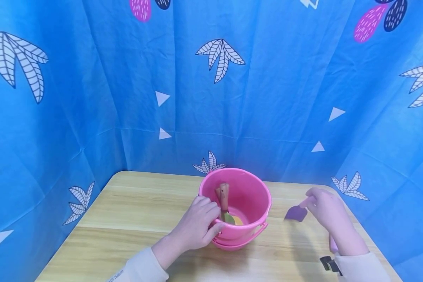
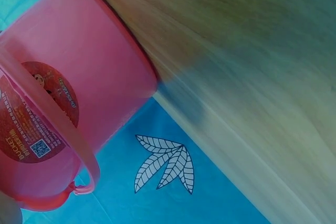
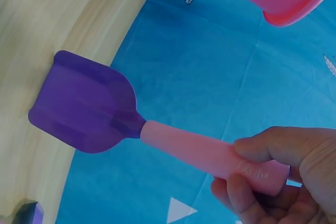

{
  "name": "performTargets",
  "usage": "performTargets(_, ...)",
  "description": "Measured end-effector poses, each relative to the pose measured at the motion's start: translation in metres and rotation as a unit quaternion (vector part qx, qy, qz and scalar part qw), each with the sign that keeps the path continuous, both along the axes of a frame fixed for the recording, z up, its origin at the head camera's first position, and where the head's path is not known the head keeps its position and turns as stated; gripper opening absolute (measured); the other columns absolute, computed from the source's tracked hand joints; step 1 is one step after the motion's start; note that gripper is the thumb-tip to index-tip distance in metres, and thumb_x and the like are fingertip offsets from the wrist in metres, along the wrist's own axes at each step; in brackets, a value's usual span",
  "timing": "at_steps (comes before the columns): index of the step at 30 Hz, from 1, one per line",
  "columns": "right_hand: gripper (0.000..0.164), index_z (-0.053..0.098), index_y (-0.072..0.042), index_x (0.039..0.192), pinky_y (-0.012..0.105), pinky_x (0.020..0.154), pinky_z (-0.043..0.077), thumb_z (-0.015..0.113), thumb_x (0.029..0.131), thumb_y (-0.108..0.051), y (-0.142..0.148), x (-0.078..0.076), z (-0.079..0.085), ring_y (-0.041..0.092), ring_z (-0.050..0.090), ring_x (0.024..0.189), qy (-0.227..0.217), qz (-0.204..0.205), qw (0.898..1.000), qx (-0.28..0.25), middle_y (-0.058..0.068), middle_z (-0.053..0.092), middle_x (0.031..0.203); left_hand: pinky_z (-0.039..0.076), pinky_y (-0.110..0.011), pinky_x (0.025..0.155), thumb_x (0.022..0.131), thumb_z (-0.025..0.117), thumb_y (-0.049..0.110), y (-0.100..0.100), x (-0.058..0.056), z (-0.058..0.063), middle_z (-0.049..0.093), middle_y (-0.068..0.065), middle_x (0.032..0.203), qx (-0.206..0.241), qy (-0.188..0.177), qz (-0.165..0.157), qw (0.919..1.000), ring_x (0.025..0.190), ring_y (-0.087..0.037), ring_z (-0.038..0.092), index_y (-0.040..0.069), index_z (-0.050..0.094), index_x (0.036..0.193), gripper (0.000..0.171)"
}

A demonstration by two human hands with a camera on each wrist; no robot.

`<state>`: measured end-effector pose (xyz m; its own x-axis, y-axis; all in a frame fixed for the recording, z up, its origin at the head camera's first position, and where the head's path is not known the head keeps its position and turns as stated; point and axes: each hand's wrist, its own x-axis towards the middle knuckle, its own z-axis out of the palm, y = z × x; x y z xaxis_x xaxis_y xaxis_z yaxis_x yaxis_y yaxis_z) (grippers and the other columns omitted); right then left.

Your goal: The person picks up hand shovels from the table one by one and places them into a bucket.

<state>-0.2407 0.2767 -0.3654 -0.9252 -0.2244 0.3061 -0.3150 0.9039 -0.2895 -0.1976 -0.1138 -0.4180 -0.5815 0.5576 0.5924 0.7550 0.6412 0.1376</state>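
A pink toy bucket (image 1: 235,235) stands on the table, its handle hanging down at the front. My left hand (image 1: 199,222) grips its near-left rim, fingers over the edge and thumb outside. Inside the bucket, a small tool with a brown handle (image 1: 224,197) and a green head (image 1: 228,218) leans on the wall; something yellow (image 1: 237,220) lies at the bottom. To the bucket's right, my right hand (image 1: 326,207) holds a toy shovel by its pink handle (image 3: 184,148). The shovel's purple blade (image 3: 86,103) points down and left, close to the tabletop; contact is unclear.
Near my right wrist, a pinkish handle (image 1: 333,243) and a black object (image 1: 326,263) show, partly hidden by the arm. The wooden table (image 1: 137,211) reaches back to a blue patterned curtain (image 1: 218,109), which also hangs along both sides.
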Motion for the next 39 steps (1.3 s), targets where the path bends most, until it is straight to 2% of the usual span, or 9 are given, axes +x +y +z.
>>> performTargets(7,0.02,0.065,0.006,0.101,0.059,0.083,0.05,0.072,0.083,0.001,-0.005,0.003,0.007,0.046,0.065,0.096,-0.017,0.028,0.999,0.017,0.002,0.074,0.08,0.038,-0.032,0.089,0.103,0.047,0.047,0.0,-0.001,-0.001,0.048,0.013,0.082,0.004,0.018,-0.007,0.9998,0.085,-0.007,0.044,0.025,0.05,0.083,0.029)
performTargets(18,0.022,0.067,0.003,0.105,0.056,0.082,0.052,0.066,0.084,0.003,-0.005,0.009,0.016,0.039,0.068,0.095,-0.043,0.065,0.996,0.033,-0.011,0.073,0.078,0.038,-0.032,0.09,0.103,0.045,0.048,0.0,0.0,0.0,0.048,0.013,0.082,0.001,0.014,-0.008,0.9999,0.086,-0.007,0.044,0.025,0.05,0.084,0.03)
performTargets(26,0.023,0.067,0.001,0.105,0.041,0.073,0.052,0.065,0.082,0.004,-0.005,0.01,0.022,0.017,0.066,0.08,-0.061,0.088,0.994,0.037,-0.017,0.071,0.076,0.037,-0.031,0.092,0.103,0.045,0.049,-0.001,0.001,0.001,0.049,0.013,0.083,-0.008,-0.004,-0.004,1.0,0.088,-0.007,0.044,0.025,0.051,0.085,0.031)
performTargets(28,0.023,0.067,0.002,0.105,0.043,0.075,0.053,0.066,0.082,0.004,-0.005,0.01,0.026,0.018,0.066,0.083,-0.069,0.098,0.992,0.034,-0.018,0.071,0.076,0.038,-0.032,0.092,0.103,0.046,0.048,-0.001,0.0,0.001,0.05,0.012,0.083,-0.007,-0.001,-0.004,1.0,0.087,-0.007,0.044,0.024,0.051,0.085,0.03)
performTargets(32,0.022,0.066,0.002,0.107,0.053,0.085,0.052,0.066,0.085,0.002,-0.006,0.013,0.038,0.03,0.067,0.095,-0.075,0.105,0.991,0.033,-0.02,0.071,0.076,0.038,-0.032,0.09,0.102,0.047,0.047,0.0,-0.001,0.001,0.05,0.012,0.083,-0.003,0.01,-0.006,0.9999,0.086,-0.008,0.045,0.024,0.051,0.085,0.03)
performTargets(35,0.023,0.065,0.003,0.11,0.045,0.074,0.052,0.064,0.088,0.0,-0.007,0.015,0.049,0.023,0.064,0.074,-0.092,0.096,0.99,0.039,-0.015,0.072,0.079,0.038,-0.032,0.09,0.103,0.046,0.047,0.0,-0.001,0.001,0.05,0.011,0.082,0.0,0.01,-0.007,0.9999,0.086,-0.009,0.045,0.023,0.051,0.085,0.031)
performTargets(37,0.026,0.064,0.004,0.113,0.036,0.062,0.049,0.062,0.088,-0.001,-0.007,0.015,0.056,0.014,0.054,0.057,-0.117,0.087,0.989,0.035,-0.011,0.073,0.082,0.038,-0.032,0.089,0.103,0.044,0.048,0.0,-0.001,0.001,0.049,0.012,0.082,-0.001,0.008,-0.006,1.0,0.085,-0.008,0.045,0.024,0.051,0.084,0.032)
performTargets(39,0.027,0.062,0.005,0.116,0.03,0.053,0.042,0.06,0.089,-0.001,-0.007,0.015,0.064,0.01,0.044,0.048,-0.135,0.082,0.987,0.03,-0.005,0.073,0.085,0.038,-0.032,0.09,0.103,0.043,0.049,0.0,-0.001,0.002,0.049,0.012,0.081,-0.001,0.004,-0.005,1.0,0.086,-0.008,0.045,0.024,0.051,0.084,0.032)
